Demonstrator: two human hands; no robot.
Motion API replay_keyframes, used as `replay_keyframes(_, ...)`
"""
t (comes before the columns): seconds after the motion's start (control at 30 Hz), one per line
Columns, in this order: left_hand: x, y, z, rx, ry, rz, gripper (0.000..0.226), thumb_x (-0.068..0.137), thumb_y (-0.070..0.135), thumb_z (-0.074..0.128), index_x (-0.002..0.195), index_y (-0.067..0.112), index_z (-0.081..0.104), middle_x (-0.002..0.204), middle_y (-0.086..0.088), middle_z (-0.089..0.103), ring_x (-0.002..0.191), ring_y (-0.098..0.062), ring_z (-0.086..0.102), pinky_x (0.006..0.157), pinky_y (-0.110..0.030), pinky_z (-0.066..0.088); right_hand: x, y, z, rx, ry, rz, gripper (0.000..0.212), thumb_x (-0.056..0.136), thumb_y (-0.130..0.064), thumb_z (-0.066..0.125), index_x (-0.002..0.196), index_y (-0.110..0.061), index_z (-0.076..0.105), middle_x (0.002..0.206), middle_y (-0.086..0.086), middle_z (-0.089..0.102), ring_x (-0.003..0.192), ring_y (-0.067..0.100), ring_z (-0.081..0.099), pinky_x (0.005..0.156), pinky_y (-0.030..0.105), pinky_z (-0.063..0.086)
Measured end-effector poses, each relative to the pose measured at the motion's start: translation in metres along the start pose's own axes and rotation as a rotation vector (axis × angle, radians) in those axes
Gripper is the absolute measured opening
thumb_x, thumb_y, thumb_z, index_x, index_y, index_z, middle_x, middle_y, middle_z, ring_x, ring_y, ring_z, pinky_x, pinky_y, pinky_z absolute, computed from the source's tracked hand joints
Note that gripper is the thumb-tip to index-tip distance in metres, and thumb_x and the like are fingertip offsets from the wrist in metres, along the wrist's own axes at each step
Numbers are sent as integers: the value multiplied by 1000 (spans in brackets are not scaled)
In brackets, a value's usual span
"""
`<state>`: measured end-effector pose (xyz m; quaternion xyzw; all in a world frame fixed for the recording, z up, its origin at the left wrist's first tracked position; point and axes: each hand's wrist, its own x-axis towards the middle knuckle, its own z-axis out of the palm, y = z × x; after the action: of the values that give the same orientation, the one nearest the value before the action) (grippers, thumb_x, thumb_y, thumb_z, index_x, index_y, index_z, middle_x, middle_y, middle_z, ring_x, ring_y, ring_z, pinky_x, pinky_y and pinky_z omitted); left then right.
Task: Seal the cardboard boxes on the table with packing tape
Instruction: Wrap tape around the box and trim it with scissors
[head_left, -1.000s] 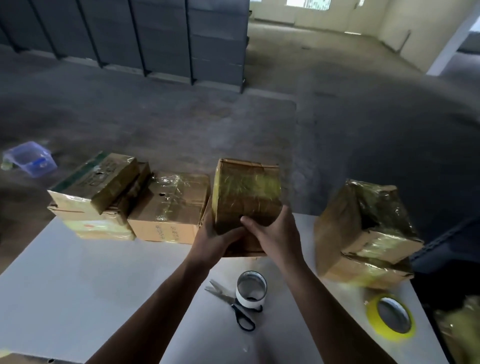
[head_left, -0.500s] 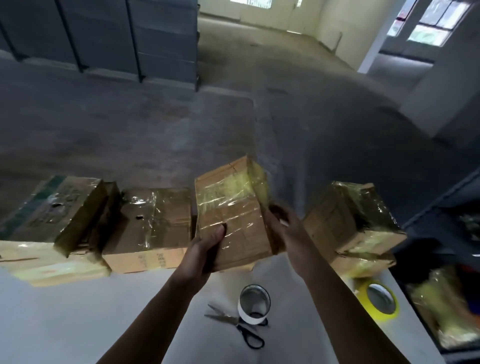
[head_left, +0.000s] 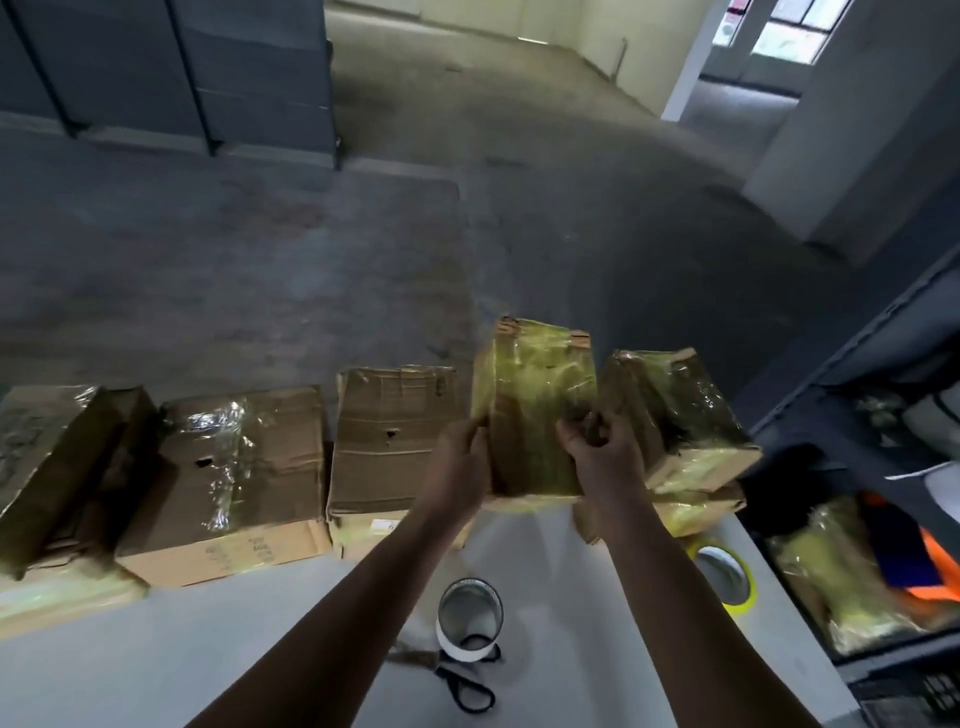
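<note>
Both hands are holding one box (head_left: 535, 405) upright over the far edge of the bench (head_left: 208, 665); I cannot tell if its base is touching. The left hand (head_left: 460, 467) is gripping the box's left edge with its fingers (head_left: 474, 441) curled round it. The right hand (head_left: 605, 457) is pinching the right edge, fingers curled. Neither hand is holding tape.

The box is showing glossy yellowish tape all over, so it is probably being checked or moved aside as done. Just right of the box, a stack (head_left: 680, 415) of taped boxes is sitting close against it. Left of the box, a plain box (head_left: 389, 441) is lying with little tape, likely waiting its turn. Nearer than the box, a white roll (head_left: 470, 629) and scissors (head_left: 467, 686) are lying together within easy reach. A yellow roll (head_left: 724, 577) is lying to the near right of the box.
</note>
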<state>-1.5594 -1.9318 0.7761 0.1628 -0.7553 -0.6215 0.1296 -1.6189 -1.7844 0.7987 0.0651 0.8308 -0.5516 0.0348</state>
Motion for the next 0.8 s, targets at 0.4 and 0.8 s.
replay_keyframes(0.4,29,16,93,241,-5,-86,20,92,28,54,107,19,61,81,9,59,71,-5,56,54,-15,39,67,38,-23,-411,50,-45,46,99,-35,45,121,3,56,115,26,61,106,40,56,87,40,43)
replay_keyframes(0.8,30,-45,105,299,-54,-385,31,94,27,51,118,14,64,102,-6,63,92,-22,63,76,-30,50,69,72,0,-646,-202,-112,50,100,-24,39,142,1,32,131,26,47,118,40,48,94,42,41)
